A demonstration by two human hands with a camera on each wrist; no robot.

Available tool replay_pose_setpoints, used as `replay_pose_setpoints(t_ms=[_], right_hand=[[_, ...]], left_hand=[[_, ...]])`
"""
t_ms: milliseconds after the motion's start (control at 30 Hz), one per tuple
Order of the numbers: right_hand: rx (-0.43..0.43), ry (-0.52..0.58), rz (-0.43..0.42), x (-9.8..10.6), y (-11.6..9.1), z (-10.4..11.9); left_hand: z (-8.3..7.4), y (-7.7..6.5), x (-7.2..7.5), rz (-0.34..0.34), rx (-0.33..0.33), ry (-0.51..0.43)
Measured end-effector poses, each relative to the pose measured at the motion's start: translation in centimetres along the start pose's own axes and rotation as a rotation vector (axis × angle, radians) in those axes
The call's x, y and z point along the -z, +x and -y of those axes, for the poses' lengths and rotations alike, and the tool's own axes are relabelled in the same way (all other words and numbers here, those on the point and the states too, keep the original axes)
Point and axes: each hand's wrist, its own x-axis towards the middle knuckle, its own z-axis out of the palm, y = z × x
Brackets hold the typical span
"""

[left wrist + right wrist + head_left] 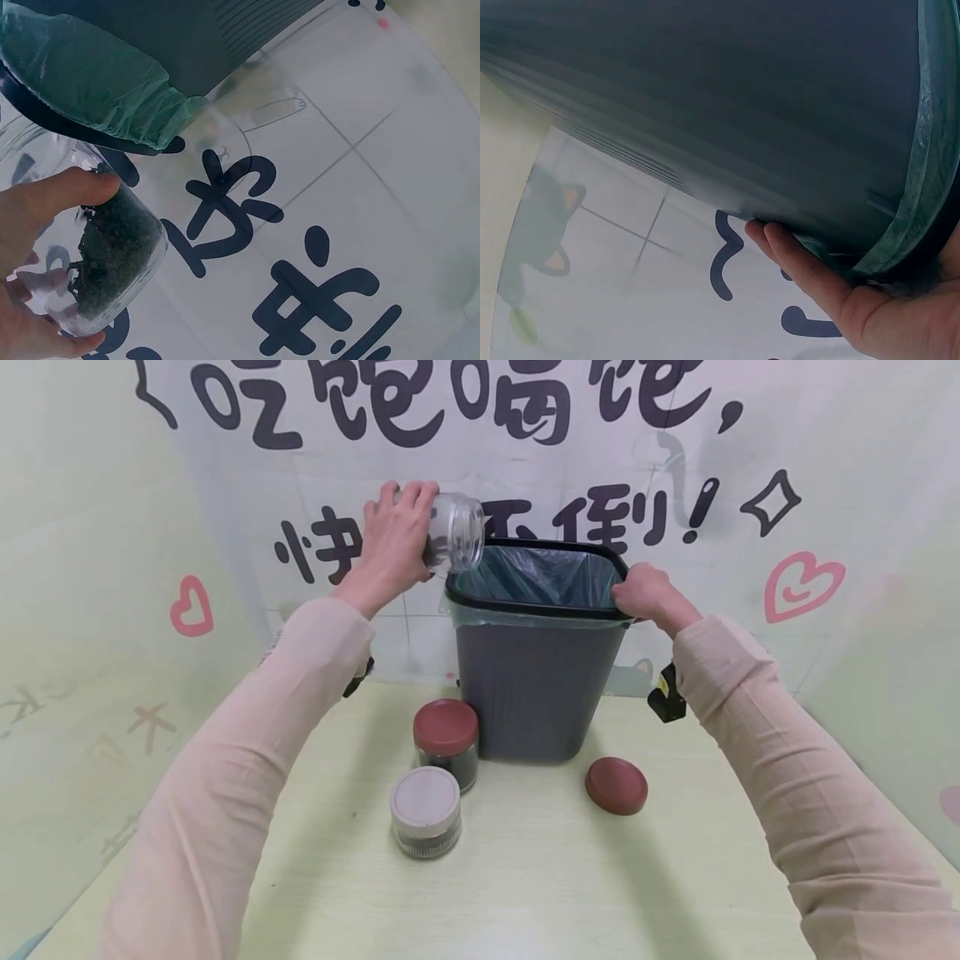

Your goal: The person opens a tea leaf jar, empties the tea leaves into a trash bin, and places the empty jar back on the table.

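My left hand (397,539) grips a clear glass jar (459,531), tipped on its side with its mouth toward the bin's left rim. In the left wrist view, dark dried leaves (116,251), like loose tea, lie bunched at the jar's base end. A dark grey trash bin (536,689) stands upright, lined with a green plastic bag (540,578) under a black rim. My right hand (647,592) holds the bin's right rim; in the right wrist view its fingers (802,262) lie along the outside beneath the rim, the thumb hidden.
Left of the bin's foot stands a red-lidded jar (446,731) with dark contents. Closer to me is a jar with a pale lid (425,799). A loose red lid (617,785) lies on the table (525,877) at right. A printed cloth (360,468) hangs behind.
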Motion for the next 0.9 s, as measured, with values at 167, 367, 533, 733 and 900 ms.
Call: replay_pose_setpoints(t_ms=[167,367,533,733,900], right_hand=[[-0.013,0.010,0.002,-0.1,0.0,0.0],[-0.018,-0.021,-0.014,-0.1,0.0,0.0],[-0.025,-0.033,-0.019,-0.1,0.0,0.0],[-0.005,-0.065,-0.031,-0.2,0.0,-0.1],[0.053,-0.145,-0.051,-0.2,0.0,-0.2]], left_hand=[[-0.4,0.2,-0.3,-0.029,-0.041,0.050],[-0.7,0.5,-0.5,-0.074,-0.098,0.096],[-0.8,0.6,-0.7,-0.095,-0.140,0.149],[-1.1,0.8,-0.8,-0.100,-0.183,0.229],[-1.3,1.0,-0.8,-0.117,-0.215,0.288]])
